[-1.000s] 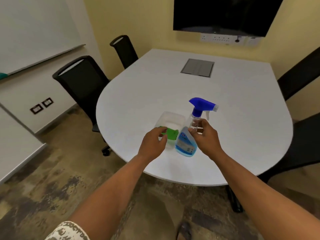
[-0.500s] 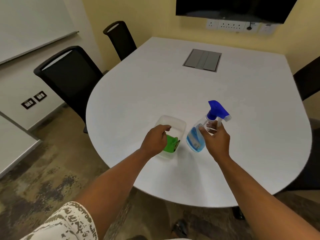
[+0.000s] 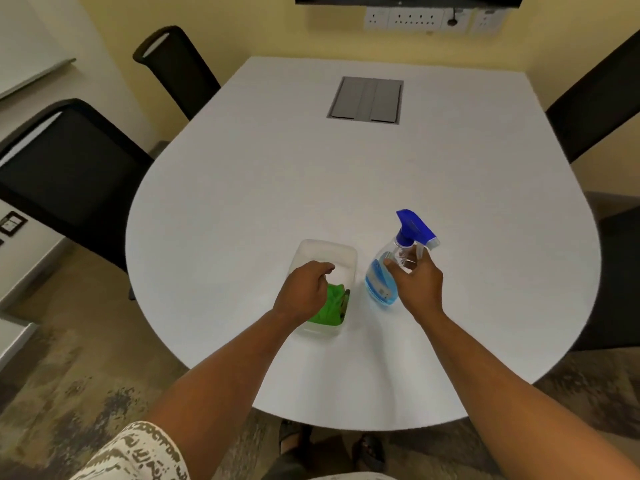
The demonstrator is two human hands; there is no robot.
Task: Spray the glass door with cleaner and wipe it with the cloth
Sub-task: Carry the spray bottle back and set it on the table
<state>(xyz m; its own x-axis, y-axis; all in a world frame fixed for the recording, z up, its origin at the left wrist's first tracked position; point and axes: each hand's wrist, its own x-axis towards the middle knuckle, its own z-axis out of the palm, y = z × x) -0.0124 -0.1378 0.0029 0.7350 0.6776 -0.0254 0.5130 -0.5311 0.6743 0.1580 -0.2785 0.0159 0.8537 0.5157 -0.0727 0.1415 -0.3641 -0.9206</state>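
Note:
A clear spray bottle with a blue trigger head and blue liquid stands near the front edge of the white table. My right hand is wrapped around its neck. Just left of it sits a clear plastic tub with a green cloth inside. My left hand reaches into the tub with its fingers closed on the cloth, covering part of it. No glass door is in view.
Black office chairs stand at the left, back left and right of the table. A grey cable hatch is set in the tabletop. Wall sockets sit below a dark screen.
I have stepped closer to the table, so it fills more of the view. My left hand has gone deeper into the tub onto the cloth. My right hand stays on the bottle.

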